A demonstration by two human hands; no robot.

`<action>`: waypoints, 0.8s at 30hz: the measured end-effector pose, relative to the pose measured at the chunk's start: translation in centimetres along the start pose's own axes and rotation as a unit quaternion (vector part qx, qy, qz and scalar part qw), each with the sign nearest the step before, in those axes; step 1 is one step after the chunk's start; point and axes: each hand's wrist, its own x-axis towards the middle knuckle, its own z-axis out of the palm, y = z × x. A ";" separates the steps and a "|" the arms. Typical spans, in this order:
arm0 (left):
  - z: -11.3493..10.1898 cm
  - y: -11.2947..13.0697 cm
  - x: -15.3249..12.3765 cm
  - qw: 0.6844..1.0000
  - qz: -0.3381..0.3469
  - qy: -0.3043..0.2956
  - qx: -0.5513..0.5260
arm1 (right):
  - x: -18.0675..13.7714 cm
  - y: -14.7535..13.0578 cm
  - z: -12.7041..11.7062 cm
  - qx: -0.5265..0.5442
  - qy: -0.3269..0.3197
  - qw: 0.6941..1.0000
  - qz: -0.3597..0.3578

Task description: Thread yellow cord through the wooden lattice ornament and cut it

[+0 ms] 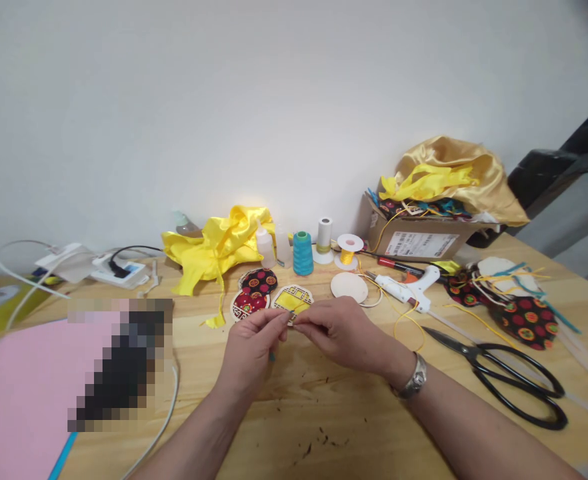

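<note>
Hands: my left hand [254, 341] and right hand [341, 332] meet fingertip to fingertip over the desk [294, 413].
Fingers: both sets are pinched tight on a small piece [290, 323] between them; it is too small for me to tell what it is.
Disc: round pale fretwork disc [294, 298] with yellow showing through, flat on the desk just behind my fingertips, beside two red-and-black patterned rounds [254, 291].
Wrist: silver bangle [414, 377] on my right.
Writing: white label [423, 244] on the cardboard box [374, 227], print too small to read.
</note>
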 end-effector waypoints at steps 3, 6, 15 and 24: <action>0.0 0.0 0.0 1.000 0.007 -0.001 0.008 | 0.0 0.0 0.0 -0.008 -0.004 1.000 -0.013; 0.1 0.0 0.0 1.000 0.014 0.000 0.017 | 0.0 0.1 0.1 -0.014 -0.006 1.000 -0.027; 0.3 0.3 -0.1 0.993 -0.012 0.010 0.120 | -0.1 0.0 0.0 -0.104 -0.021 0.993 -0.053; 0.7 1.0 -0.5 0.975 0.024 -0.081 0.205 | 0.0 0.5 -0.9 -0.109 0.004 0.993 -0.044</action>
